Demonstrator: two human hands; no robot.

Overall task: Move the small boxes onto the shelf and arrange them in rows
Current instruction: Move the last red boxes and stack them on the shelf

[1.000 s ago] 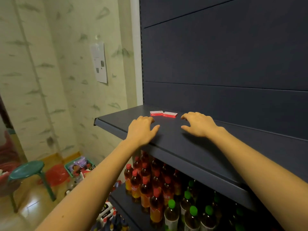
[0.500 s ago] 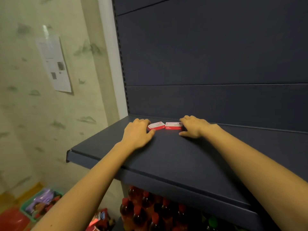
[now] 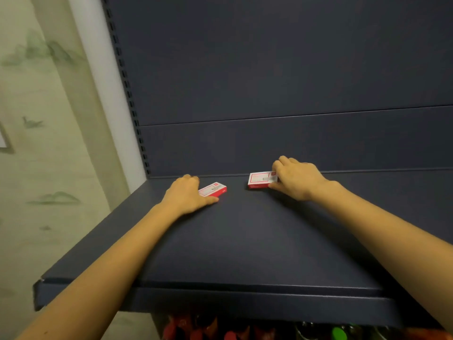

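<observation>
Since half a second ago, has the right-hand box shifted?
Yes. The right small box has slid rightward along the shelf, farther from the slotted upright; a gap now separates it from the left small box.

Visible body parts: left hand (image 3: 186, 195) with left forearm (image 3: 110, 261), and right hand (image 3: 297, 179) with right forearm (image 3: 380, 231). Both forearms are bare from wrist to the near frame edge. Both hands are uncovered. Fingernail detail cannot be resolved.

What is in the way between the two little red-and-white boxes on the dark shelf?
Nothing visible. Only bare dark blue metal shelf lies between the left small red-and-white cardboard box, held by the left hand, and the right small red-and-white cardboard box, held by the right hand.
</observation>
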